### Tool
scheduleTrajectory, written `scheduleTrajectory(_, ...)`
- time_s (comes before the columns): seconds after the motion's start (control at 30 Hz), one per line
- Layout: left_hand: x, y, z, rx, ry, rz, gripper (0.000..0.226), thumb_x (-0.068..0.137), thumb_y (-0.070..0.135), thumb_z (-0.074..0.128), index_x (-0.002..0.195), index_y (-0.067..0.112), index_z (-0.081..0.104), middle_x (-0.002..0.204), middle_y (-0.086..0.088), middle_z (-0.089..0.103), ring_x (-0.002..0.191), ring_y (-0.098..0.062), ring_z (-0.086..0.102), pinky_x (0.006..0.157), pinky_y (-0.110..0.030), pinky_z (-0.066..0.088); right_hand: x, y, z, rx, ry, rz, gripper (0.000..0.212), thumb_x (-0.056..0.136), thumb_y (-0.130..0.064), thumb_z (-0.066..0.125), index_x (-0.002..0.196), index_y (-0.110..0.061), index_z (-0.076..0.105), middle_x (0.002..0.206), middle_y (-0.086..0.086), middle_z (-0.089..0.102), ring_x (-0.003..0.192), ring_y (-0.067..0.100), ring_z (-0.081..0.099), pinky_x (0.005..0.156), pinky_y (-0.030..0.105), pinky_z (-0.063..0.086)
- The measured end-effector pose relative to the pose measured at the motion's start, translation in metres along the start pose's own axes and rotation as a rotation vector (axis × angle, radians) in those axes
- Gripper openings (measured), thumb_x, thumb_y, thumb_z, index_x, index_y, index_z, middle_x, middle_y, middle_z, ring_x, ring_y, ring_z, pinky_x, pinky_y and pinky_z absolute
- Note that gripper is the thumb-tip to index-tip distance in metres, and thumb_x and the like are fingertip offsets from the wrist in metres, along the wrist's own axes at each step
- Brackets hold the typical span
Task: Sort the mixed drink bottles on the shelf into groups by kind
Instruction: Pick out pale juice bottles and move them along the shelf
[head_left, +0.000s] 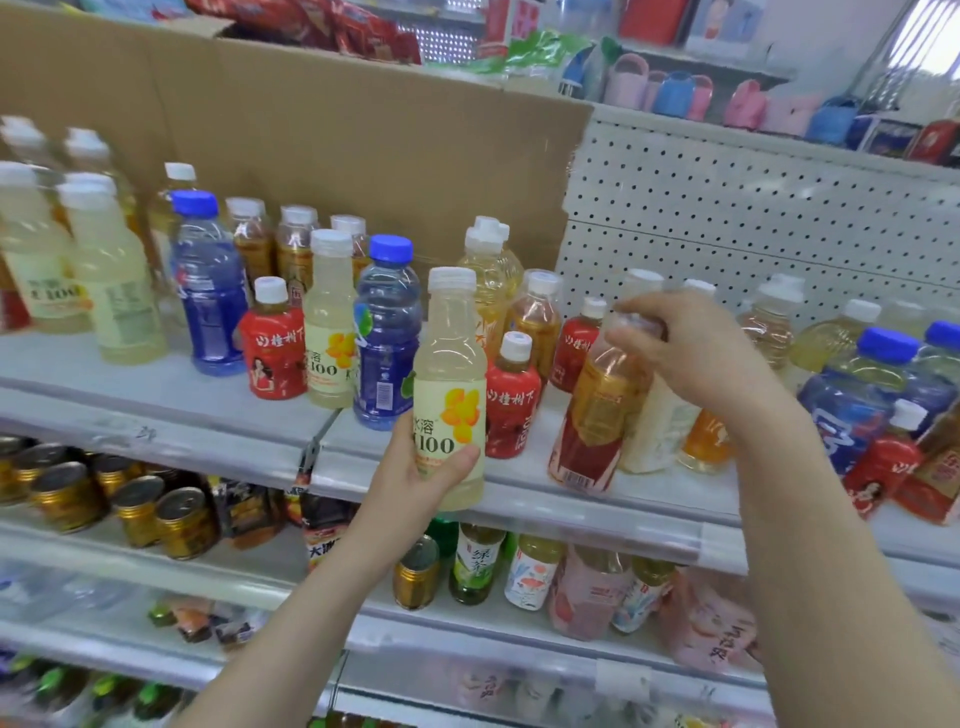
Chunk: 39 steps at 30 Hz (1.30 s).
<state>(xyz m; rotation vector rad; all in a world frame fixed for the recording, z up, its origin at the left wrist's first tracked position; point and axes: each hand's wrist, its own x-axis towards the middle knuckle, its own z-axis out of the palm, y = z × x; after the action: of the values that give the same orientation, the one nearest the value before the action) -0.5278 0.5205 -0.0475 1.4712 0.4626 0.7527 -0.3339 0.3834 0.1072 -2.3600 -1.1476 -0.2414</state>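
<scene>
setting: a shop aisle; a grey shelf (156, 410) backed by cardboard (337, 130) and pegboard (753, 208) carries drink bottles of several kinds, jumbled together.
left hand: the left hand (415, 480) is wrapped round the lower half of a pale lemon bottle (451, 384), held upright just in front of the shelf edge.
right hand: the right hand (691, 353) grips the neck of an amber tea bottle (595, 415), which is tilted with its top leaning right and its base at the shelf's front lip.
where its kind stands: the lemon group (104, 291) is at the far left of the same shelf, well apart from the held bottle, with one stray lemon bottle (330, 332) between.
what the move turns on: the group lies to the left, on the left hand's side, so that hand looks the nearer carrier; the bottle's long axis is already vertical.
in the way: blue bottles (208, 291) and small red bottles (272, 353) stand between hand and group, so the path likely runs along the front.
</scene>
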Motion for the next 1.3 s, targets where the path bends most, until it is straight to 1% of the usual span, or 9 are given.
scheduleTrajectory(0.23,0.008,0.0,0.008,-0.087,0.047,-0.021,0.086,0.058,0.057,0.076,0.135,0.029,0.05,0.122,0.006,0.069,0.113,-0.015,0.065,0.103,-0.047,0.05,-0.033,0.012,0.062,0.424,0.239,0.115,0.076,0.093,-0.052,0.063,0.154,-0.03,0.025,0.138,-0.004,0.055,0.123,0.015,0.055,0.104,0.041,0.048)
scheduleTrajectory(0.37,0.008,0.004,0.013,-0.173,0.084,-0.061,0.085,0.061,0.069,0.077,0.134,0.032,0.054,0.123,0.006,0.07,0.116,-0.019,0.065,0.104,-0.051,0.048,-0.042,0.021,0.093,0.586,0.216,0.219,0.076,0.09,-0.05,0.068,0.151,-0.027,0.028,0.14,-0.006,0.053,0.124,0.015,0.056,0.105,0.041,0.048)
scheduleTrajectory(0.47,0.006,0.007,0.017,-0.216,0.09,-0.087,0.074,0.069,0.064,0.077,0.132,0.031,0.056,0.121,0.002,0.071,0.115,-0.024,0.066,0.103,-0.056,0.048,-0.044,0.023,0.098,0.65,0.198,0.196,0.074,0.088,-0.046,0.072,0.148,-0.03,0.031,0.132,-0.012,0.052,0.117,0.009,0.055,0.1,0.033,0.047)
scheduleTrajectory(0.63,-0.001,0.011,0.024,-0.213,0.057,-0.092,0.07,0.071,0.056,0.075,0.132,0.028,0.057,0.119,0.0,0.072,0.113,-0.026,0.067,0.1,-0.053,0.05,-0.049,0.025,0.096,0.665,0.239,0.161,0.067,0.085,-0.047,0.074,0.14,-0.029,0.039,0.13,-0.009,0.055,0.116,0.01,0.058,0.101,0.039,0.051)
scheduleTrajectory(0.83,-0.012,0.008,0.032,-0.182,0.006,-0.066,0.075,0.062,0.059,0.073,0.127,0.025,0.061,0.119,-0.003,0.072,0.113,-0.026,0.067,0.1,-0.054,0.05,-0.07,0.029,0.071,0.826,0.334,0.103,0.052,0.087,-0.037,0.076,0.128,-0.037,0.044,0.115,-0.02,0.061,0.101,-0.008,0.061,0.085,0.016,0.049)
scheduleTrajectory(0.97,-0.024,0.002,0.031,-0.266,0.044,-0.066,0.072,0.062,0.051,0.072,0.127,0.022,0.062,0.116,-0.012,0.071,0.109,-0.033,0.067,0.093,-0.053,0.053,-0.078,0.031,0.058,0.935,0.262,0.041,0.041,0.085,-0.037,0.077,0.113,-0.048,0.049,0.099,-0.029,0.066,0.096,-0.008,0.065,0.077,0.017,0.053)
scheduleTrajectory(1.07,-0.04,-0.003,0.019,-0.304,0.127,-0.065,0.066,0.064,0.048,0.073,0.124,0.021,0.063,0.112,-0.015,0.071,0.1,-0.032,0.068,0.084,-0.05,0.055,-0.09,0.021,0.072,0.975,0.205,-0.016,0.048,0.08,-0.044,0.079,0.117,-0.044,0.05,0.109,-0.021,0.065,0.101,-0.003,0.065,0.081,0.021,0.055)
scheduleTrajectory(1.2,-0.066,-0.003,-0.013,-0.251,0.252,-0.046,0.06,0.069,0.056,0.07,0.12,0.024,0.063,0.106,-0.007,0.074,0.098,-0.028,0.071,0.082,-0.044,0.058,-0.107,-0.007,0.108,1.042,0.058,-0.012,0.048,0.077,-0.052,0.074,0.113,-0.063,0.045,0.112,-0.026,0.063,0.104,0.0,0.066,0.086,0.033,0.058)
scheduleTrajectory(1.3,-0.079,-0.002,-0.049,-0.252,0.33,-0.037,0.046,0.072,0.054,0.069,0.112,0.032,0.067,0.105,-0.004,0.074,0.1,-0.029,0.07,0.082,-0.045,0.057,-0.113,-0.037,0.134,1.055,-0.039,-0.034,0.046,0.081,-0.048,0.077,0.117,-0.047,0.05,0.106,-0.025,0.066,0.098,0.002,0.067,0.087,0.039,0.058)
